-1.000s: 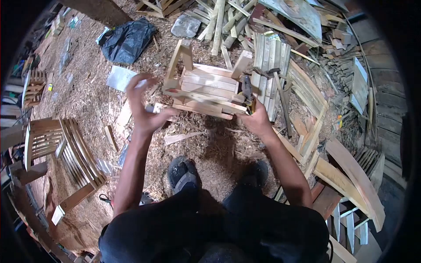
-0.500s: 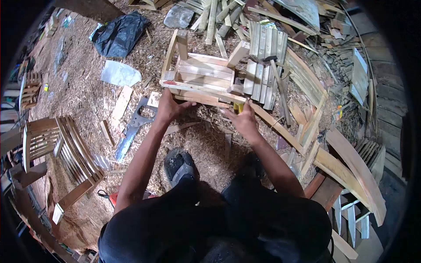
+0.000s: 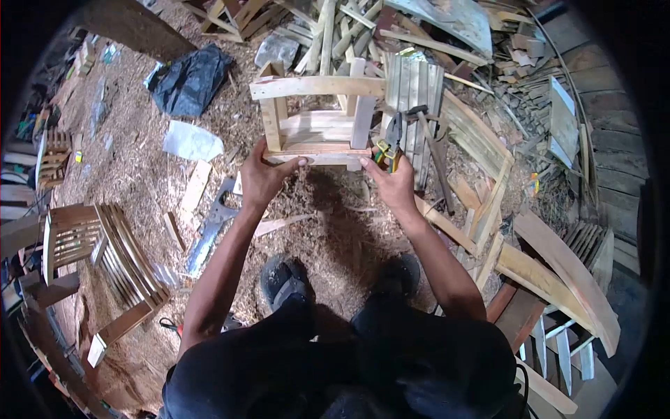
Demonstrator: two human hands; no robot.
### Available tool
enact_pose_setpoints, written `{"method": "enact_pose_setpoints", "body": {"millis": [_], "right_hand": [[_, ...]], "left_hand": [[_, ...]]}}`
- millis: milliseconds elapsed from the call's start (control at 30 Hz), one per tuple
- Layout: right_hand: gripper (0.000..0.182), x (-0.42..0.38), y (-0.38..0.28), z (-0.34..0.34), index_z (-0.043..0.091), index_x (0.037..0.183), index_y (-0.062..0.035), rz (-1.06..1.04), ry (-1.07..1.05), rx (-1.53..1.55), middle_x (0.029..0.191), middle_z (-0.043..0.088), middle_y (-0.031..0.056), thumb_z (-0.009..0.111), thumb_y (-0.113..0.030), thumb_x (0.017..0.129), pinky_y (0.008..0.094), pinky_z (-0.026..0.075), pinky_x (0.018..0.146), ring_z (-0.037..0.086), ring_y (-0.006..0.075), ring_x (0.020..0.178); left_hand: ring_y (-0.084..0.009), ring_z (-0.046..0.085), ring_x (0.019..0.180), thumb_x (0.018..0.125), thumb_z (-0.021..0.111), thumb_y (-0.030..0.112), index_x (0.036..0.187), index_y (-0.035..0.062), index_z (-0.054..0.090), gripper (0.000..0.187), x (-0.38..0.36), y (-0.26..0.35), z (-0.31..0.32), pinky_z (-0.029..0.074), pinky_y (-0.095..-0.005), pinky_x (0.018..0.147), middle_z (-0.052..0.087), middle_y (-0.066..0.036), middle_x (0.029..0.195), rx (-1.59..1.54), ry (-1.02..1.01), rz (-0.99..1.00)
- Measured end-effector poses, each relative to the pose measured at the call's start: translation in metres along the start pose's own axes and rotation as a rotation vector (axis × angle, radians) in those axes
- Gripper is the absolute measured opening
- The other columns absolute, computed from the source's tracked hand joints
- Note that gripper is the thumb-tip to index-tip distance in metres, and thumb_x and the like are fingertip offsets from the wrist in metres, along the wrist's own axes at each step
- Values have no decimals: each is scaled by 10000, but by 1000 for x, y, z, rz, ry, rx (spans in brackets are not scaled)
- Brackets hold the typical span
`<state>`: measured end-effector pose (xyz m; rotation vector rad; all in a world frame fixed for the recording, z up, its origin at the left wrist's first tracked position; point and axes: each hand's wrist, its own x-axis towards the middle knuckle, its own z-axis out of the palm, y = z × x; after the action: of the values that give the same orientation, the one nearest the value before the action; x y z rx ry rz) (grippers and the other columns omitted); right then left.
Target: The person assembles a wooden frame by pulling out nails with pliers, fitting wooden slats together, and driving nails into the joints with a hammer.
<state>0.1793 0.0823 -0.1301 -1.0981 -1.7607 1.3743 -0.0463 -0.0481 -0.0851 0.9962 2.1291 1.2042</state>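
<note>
Both hands grip a small wooden chair frame [image 3: 317, 86] with slats and a curved rail, tilted up in front of me. My left hand [image 3: 262, 179] is closed on its lower left corner, thumb lying along the near edge. At the lower right corner, my right hand [image 3: 395, 184] presses its thumb on the wood. That hand also holds pliers [image 3: 394, 131] with yellow-green handles, their dark jaws pointing up and away. A hammer [image 3: 434, 143] lies just right of the pliers. To the left of my left hand, a handsaw [image 3: 208, 230] rests on the ground.
Sawdust and shavings cover the ground. Slatted chair parts [image 3: 105, 244] stand at left, and curved wooden pieces [image 3: 565, 276] at right. A black plastic bag [image 3: 188, 80] lies at the upper left. Loose wood strips [image 3: 328, 38] are heaped at the back.
The chair frame has been lifted and tilted, so its curved rail now stands away from me at the top. The pliers in my right hand show more fully.
</note>
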Motion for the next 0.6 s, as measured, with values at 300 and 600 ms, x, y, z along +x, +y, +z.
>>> {"method": "enact_pose_setpoints", "body": {"millis": [300,600], "right_hand": [[349,5,-76,-21,615,1002,23,65,-9,43,846,655,58,765,-223,806,288,511,697,619,127,773],[288,22,-35,-16,628,991,-5,133,-21,167,855,664,33,761,-180,806,259,502,711,613,105,766]], "left_hand": [[-158,667,665,749,783,421,987,-56,670,545,-1,58,-43,531,-314,586,703,-132,765,67,-92,-248],[-272,650,958,818,718,395,1220,-39,533,620,11,44,-17,521,-388,817,655,-225,1040,634,204,157]]}}
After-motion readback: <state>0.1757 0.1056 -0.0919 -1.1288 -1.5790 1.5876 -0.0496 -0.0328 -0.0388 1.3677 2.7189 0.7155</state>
